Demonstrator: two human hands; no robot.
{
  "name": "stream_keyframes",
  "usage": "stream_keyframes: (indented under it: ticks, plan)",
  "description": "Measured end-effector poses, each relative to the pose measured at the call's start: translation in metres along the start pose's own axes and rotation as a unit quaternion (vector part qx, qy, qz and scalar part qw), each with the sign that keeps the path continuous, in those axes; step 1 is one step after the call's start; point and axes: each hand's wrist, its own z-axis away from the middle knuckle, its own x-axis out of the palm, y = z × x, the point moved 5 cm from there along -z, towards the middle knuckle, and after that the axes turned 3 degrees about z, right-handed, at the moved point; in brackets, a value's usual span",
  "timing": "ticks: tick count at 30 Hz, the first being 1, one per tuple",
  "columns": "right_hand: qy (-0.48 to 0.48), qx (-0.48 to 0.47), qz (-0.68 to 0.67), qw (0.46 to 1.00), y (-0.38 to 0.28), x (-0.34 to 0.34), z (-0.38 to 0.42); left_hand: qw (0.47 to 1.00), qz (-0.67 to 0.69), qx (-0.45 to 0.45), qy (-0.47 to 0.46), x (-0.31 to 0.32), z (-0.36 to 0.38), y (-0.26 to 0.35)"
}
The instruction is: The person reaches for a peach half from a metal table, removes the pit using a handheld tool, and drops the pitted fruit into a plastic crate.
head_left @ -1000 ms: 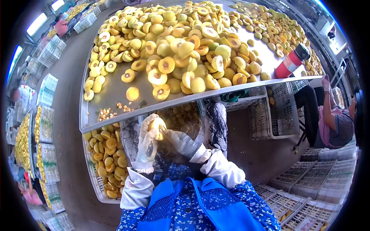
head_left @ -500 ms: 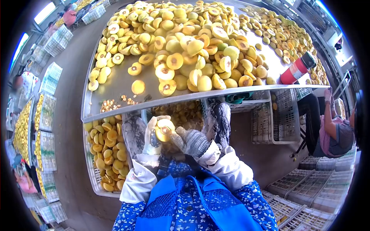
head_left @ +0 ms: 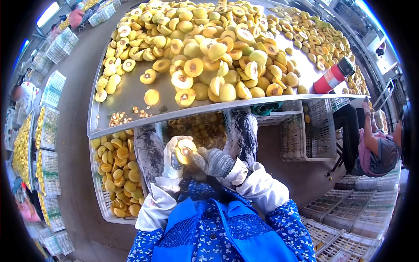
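A yellow peach half [head_left: 183,147] with a brown centre faces up in my left hand [head_left: 170,158], which wears a pale glove and grips it by the side. Against the lower right of that fruit are the closed fingertips of my right hand [head_left: 218,163], in a grey knitted glove. Whatever those fingers may hold is hidden. Both hands are above my lap, just off the front edge of the metal table [head_left: 126,97]. Many halved peaches [head_left: 192,67] are heaped on the tabletop, with small brown pits [head_left: 118,118] near its front left corner.
A crate of peach halves [head_left: 97,185] stands by my left leg, and more peach halves [head_left: 198,126] lie under the table between my knees. A red bottle [head_left: 330,80] stands on the table at right. Beyond it sits another person [head_left: 379,146]. Stacked crates [head_left: 338,207] fill the lower right.
The peach half remains in my left hand, its cut face turned slightly. My right fingertips have moved a little up against its centre. The whole view has shifted slightly.
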Motion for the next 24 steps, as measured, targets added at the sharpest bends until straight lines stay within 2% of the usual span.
stream_keyframes:
  ticks: [2, 5, 6, 7, 8, 10, 12, 14, 16, 17, 19, 20, 22, 23, 24]
  plan:
    - [-0.047, -0.005, 0.028, 0.998, 0.002, 0.000, 0.004, 0.999, -0.034, 0.013, -0.026, 0.000, 0.001, -0.002]
    - [-0.120, 0.029, -0.002, 0.992, 0.005, -0.008, 0.006, 0.985, -0.088, 0.011, -0.149, 0.007, 0.000, -0.002]
    - [-0.146, 0.047, -0.022, 0.988, 0.005, -0.014, 0.008, 0.975, 0.108, -0.074, -0.180, 0.009, -0.001, -0.014]
    - [-0.173, 0.065, -0.042, 0.982, 0.006, -0.018, 0.009, 0.962, -0.023, -0.016, -0.271, 0.011, -0.002, -0.015]
    - [-0.230, 0.073, -0.049, 0.969, 0.009, -0.018, 0.010, 0.945, -0.019, 0.000, -0.326, 0.009, 0.003, -0.014]
    - [-0.250, 0.054, 0.001, 0.967, 0.012, -0.018, 0.011, 0.925, 0.059, -0.048, -0.372, 0.008, 0.013, -0.003]
    - [-0.273, 0.061, 0.018, 0.960, 0.010, -0.022, 0.009, 0.898, 0.206, -0.172, -0.348, 0.003, 0.022, -0.007]
    - [-0.282, 0.050, 0.041, 0.957, 0.013, -0.015, 0.003, 0.905, 0.059, -0.120, -0.404, -0.001, 0.013, -0.015]
    - [-0.292, 0.068, 0.077, 0.951, 0.005, -0.021, -0.002, 0.879, -0.153, 0.077, -0.445, -0.003, -0.003, -0.026]
    - [-0.258, 0.056, -0.001, 0.965, 0.005, -0.021, -0.003, 0.891, -0.130, -0.075, -0.428, -0.007, -0.012, -0.042]
    - [-0.185, 0.030, -0.155, 0.970, 0.014, -0.012, 0.000, 0.854, -0.076, -0.367, -0.362, -0.005, -0.018, -0.052]
    - [-0.121, 0.010, -0.266, 0.956, 0.028, 0.011, 0.001, 0.888, -0.127, -0.319, -0.305, -0.002, -0.021, -0.032]
    - [-0.100, 0.113, -0.471, 0.869, 0.027, 0.032, 0.008, 0.962, 0.023, -0.172, -0.210, -0.002, -0.015, -0.009]
    - [-0.086, 0.163, -0.564, 0.805, 0.025, 0.041, 0.006, 0.978, 0.098, -0.095, -0.158, -0.004, -0.009, -0.001]
    - [-0.124, 0.215, -0.694, 0.676, 0.000, 0.040, 0.004, 0.962, 0.242, -0.113, -0.055, -0.005, -0.004, -0.007]
